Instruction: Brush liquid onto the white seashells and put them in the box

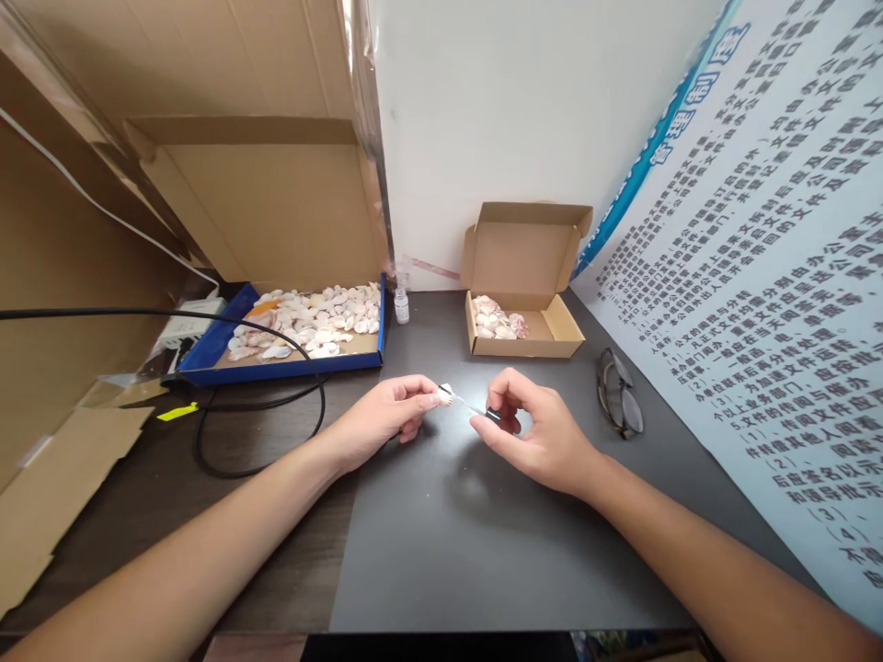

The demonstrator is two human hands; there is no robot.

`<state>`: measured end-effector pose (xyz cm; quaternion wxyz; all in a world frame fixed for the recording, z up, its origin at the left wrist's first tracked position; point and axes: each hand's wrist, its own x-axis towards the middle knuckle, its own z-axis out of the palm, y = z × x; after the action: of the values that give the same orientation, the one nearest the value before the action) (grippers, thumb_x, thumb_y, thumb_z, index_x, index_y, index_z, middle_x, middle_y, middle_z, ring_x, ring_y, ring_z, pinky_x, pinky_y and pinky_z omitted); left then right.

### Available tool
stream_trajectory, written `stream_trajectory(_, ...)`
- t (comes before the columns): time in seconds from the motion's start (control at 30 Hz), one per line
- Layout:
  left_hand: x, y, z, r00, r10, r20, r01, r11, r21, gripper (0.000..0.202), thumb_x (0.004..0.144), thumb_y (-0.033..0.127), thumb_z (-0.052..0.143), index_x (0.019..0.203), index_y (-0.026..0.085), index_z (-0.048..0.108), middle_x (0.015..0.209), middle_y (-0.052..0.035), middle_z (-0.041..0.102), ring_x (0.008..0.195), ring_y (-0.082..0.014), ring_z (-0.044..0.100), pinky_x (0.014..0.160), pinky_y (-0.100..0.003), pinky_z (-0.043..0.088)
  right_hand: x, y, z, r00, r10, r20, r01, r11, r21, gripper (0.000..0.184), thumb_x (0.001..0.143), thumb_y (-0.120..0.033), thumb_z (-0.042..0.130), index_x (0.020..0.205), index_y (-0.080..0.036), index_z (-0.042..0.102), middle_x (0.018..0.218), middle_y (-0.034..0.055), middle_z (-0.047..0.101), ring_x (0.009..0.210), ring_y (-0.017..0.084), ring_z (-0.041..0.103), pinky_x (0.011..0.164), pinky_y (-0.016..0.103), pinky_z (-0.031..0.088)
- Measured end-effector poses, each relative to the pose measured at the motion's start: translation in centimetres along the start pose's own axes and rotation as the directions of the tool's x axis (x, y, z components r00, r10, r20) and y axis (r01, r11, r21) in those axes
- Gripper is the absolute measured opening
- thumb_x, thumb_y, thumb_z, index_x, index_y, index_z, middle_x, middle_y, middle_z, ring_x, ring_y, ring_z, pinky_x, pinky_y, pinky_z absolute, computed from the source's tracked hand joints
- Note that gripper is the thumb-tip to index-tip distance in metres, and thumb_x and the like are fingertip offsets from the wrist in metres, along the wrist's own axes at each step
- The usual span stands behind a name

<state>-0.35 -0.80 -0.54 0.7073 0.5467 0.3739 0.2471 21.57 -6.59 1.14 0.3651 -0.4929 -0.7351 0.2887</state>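
Note:
My left hand pinches a small pale seashell between thumb and fingers, just above the dark grey mat. My right hand is closed on a thin brush with a black cap, its tip touching the shell. Both hands hover over the middle of the mat, a few centimetres apart.
A blue tray with several shells lies at the back left, a small clear bottle beside it. A small open cardboard box holds a few shells. Glasses lie to the right. A black cable loops at left.

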Motion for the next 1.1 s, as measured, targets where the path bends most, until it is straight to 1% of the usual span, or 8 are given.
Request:
stream_trajectory(0.17,0.01,0.09,0.10,1.000,-0.004,-0.011,0.004,1.000,-0.008,0.033,0.082,0.046,0.071,0.087,0.015,0.061,0.056,0.0080,0.037,0.049,-0.0038,0.031,0.048,-0.017,0.030,0.49,0.48,0.03,0.996,0.089,0.005,-0.088,0.994,-0.063,0.026,0.084,-0.031,0.062,0.078,-0.021,0.038,0.063,-0.0062,0.043,0.054,0.008,0.041,0.054,0.022,0.034)
stream_trajectory(0.3,0.00,0.04,0.08,1.000,0.001,-0.014,-0.001,1.000,0.003,0.033,0.082,0.046,0.071,0.088,0.015,0.061,0.057,0.0077,0.038,0.049,-0.0037,0.031,0.048,-0.017,0.030,0.46,0.34,-0.03,0.999,0.050,0.015,-0.050,0.999,0.002,0.027,0.085,-0.033,0.062,0.079,-0.021,0.039,0.064,-0.0058,0.044,0.055,0.008,0.041,0.053,0.021,0.035)
stream_trajectory(0.4,-0.02,0.04,0.06,1.000,0.002,-0.014,-0.003,1.000,-0.008,0.033,0.082,0.045,0.072,0.088,0.015,0.060,0.059,0.0077,0.038,0.050,-0.0035,0.032,0.048,-0.018,0.030,0.30,0.12,-0.07,0.998,0.040,0.047,-0.038,0.998,-0.049,0.025,0.084,-0.032,0.063,0.080,-0.021,0.041,0.065,-0.0055,0.047,0.056,0.008,0.041,0.055,0.022,0.036)
stream_trajectory(0.57,-0.06,0.20,0.13,1.000,-0.003,-0.020,0.003,1.000,0.011,0.035,0.081,0.047,0.072,0.089,0.015,0.061,0.059,0.0077,0.038,0.049,-0.0032,0.032,0.048,-0.018,0.030,0.53,0.31,-0.13,0.991,0.131,0.015,-0.128,0.984,-0.123,0.026,0.084,-0.031,0.062,0.078,-0.021,0.039,0.061,-0.0065,0.044,0.054,0.008,0.040,0.054,0.022,0.033)
stream_trajectory(0.67,-0.05,0.15,0.11,1.000,0.005,-0.021,-0.005,1.000,0.015,0.034,0.082,0.047,0.072,0.089,0.015,0.061,0.060,0.0072,0.040,0.049,-0.0033,0.033,0.048,-0.018,0.029,0.47,0.28,-0.12,0.996,0.089,0.000,-0.088,0.993,-0.072,0.027,0.085,-0.032,0.062,0.078,-0.021,0.038,0.063,-0.0061,0.044,0.054,0.008,0.041,0.054,0.022,0.035)
stream_trajectory(0.83,0.00,-0.11,-0.01,1.000,0.004,-0.018,-0.004,1.000,-0.013,0.032,0.081,0.045,0.073,0.090,0.017,0.060,0.059,0.0078,0.039,0.050,-0.0037,0.032,0.049,-0.018,0.030,0.17,0.00,-0.03,0.999,0.018,0.041,-0.016,0.999,-0.037,0.025,0.086,-0.033,0.062,0.081,-0.021,0.040,0.066,-0.0049,0.047,0.056,0.008,0.043,0.055,0.022,0.037)
stream_trajectory(1.0,-0.06,0.07,0.10,0.999,0.010,-0.038,-0.010,1.000,0.000,0.030,0.081,0.044,0.072,0.089,0.018,0.061,0.060,0.0075,0.040,0.050,-0.0038,0.033,0.049,-0.019,0.029,0.47,0.28,-0.15,0.996,0.091,-0.016,-0.092,0.988,-0.121,0.026,0.086,-0.034,0.061,0.079,-0.021,0.040,0.062,-0.0053,0.047,0.054,0.009,0.041,0.054,0.023,0.034)
stream_trajectory(1.1,-0.09,0.22,0.19,0.999,0.008,-0.042,-0.007,1.000,0.010,0.030,0.081,0.044,0.072,0.090,0.018,0.061,0.060,0.0076,0.040,0.049,-0.0037,0.032,0.050,-0.019,0.029,0.55,0.34,-0.25,0.994,0.101,-0.047,-0.105,0.988,-0.111,0.027,0.086,-0.034,0.061,0.078,-0.021,0.040,0.062,-0.0051,0.046,0.054,0.009,0.042,0.055,0.023,0.035)
